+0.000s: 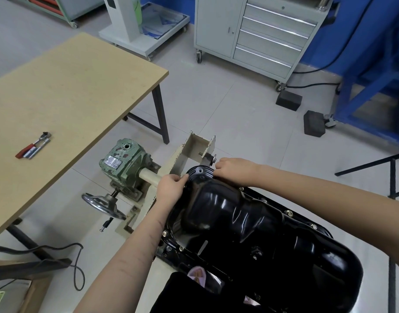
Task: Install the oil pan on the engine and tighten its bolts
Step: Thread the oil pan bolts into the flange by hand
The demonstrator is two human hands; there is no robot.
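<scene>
Oil pan point(246, 222), glossy black, sits on the engine point(171, 250) on its stand, sump upward. Long axis runs from the person's body away toward the stand's cream bracket point(189, 150). Several flange bolts point(289, 213) already show along both long edges.

Both hands work the far, narrow end. Left hand point(169, 188) on the left corner of the flange, fingers curled, thumb and fingertips pinched at the rim; what they pinch is too small to make out, likely a bolt. Right hand point(230, 167) on the far right corner, fingers curled down over the edge; the thing under them is hidden.

Judgement: bolts being started by hand at the far end, final tightening not yet done. The far flange lies directly under both sets of fingers, so neither hand is clearly nearer.

Ratchet wrench point(33, 144) with red grip lies on the wooden surface point(81, 86), well apart to the left; left hand is the closer one to fetch it. Green gearbox point(121, 159) and handwheel point(103, 205) sit between surface and engine.
</scene>
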